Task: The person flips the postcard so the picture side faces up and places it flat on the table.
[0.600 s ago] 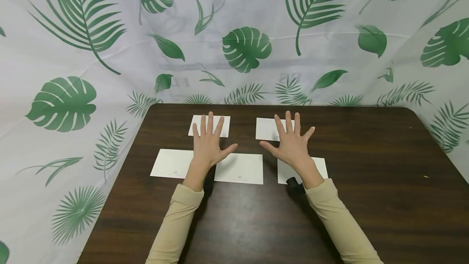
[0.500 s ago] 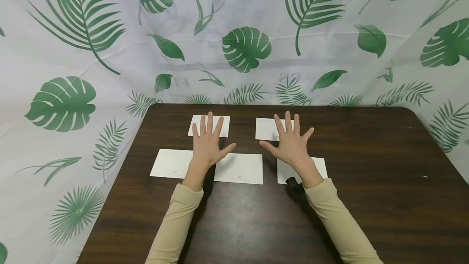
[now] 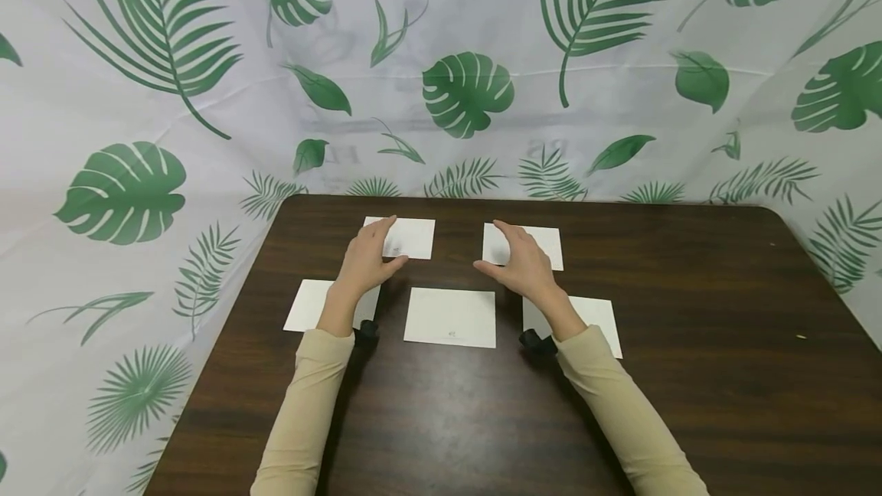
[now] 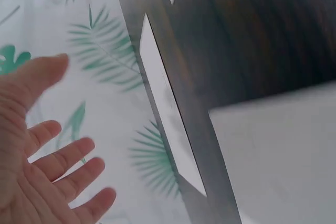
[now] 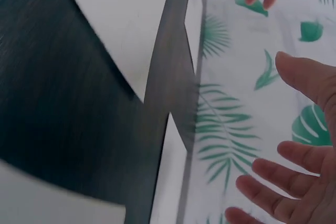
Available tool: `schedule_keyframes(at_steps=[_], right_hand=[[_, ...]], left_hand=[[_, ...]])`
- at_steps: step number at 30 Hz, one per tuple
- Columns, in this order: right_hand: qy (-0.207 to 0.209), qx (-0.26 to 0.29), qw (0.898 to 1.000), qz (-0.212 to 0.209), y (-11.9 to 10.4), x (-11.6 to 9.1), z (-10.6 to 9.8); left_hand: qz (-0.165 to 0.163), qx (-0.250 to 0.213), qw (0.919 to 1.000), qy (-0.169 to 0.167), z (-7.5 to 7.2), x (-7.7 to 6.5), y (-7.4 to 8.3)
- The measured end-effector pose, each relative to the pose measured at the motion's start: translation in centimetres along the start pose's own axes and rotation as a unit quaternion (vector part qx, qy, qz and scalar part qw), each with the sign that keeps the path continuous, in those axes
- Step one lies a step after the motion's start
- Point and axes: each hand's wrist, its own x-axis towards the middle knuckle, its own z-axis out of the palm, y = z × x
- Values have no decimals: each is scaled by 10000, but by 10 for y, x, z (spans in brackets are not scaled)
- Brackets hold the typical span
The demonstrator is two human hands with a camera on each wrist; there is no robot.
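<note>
Several white cards lie flat on the dark wooden table in two rows. My left hand (image 3: 365,259) is held above the table, overlapping the back left card (image 3: 416,237) in the head view; its fingers are relaxed, thumb apart, nothing in the grasp. Mirroring it, my right hand (image 3: 525,262) hovers by the back right card (image 3: 547,243), also holding nothing. Between the forearms lies the front middle card (image 3: 450,316), with a small grey mark near its lower edge. Forearms partly cover the front left card (image 3: 306,306) and front right card (image 3: 598,318). Both wrist views show spread, slightly bent fingers (image 4: 79,153).
The dark wooden table (image 3: 689,343) extends well to the right of the cards, with a tiny yellowish speck (image 3: 801,337) on it. Behind its far edge hangs a white curtain (image 3: 386,106) printed with green leaves. Small black devices (image 3: 536,341) sit at both wrists.
Both hands have turned from palms down with fingers spread to palms facing each other, fingers closer together. The left hand has shifted left; the right hand and forearm have moved slightly left.
</note>
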Motion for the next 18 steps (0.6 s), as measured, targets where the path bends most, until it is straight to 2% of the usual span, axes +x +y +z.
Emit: schedule_keyframes(at_steps=[4, 8, 15, 18], right_hand=[[45, 481, 9986, -194, -3, 10, 9], [61, 919, 9951, -370, -8, 23, 18], [-250, 1659, 9843, -547, -19, 43, 34], [-506, 1943, 9785, -466, -22, 52, 42]], left_hand=[[-432, -381, 9976, -372, -5, 6, -16], [-644, -634, 9943, -562, -8, 13, -31], [-715, -1091, 9897, -596, -10, 22, -47], [-881, -1162, 9876, -579, -13, 29, -53]])
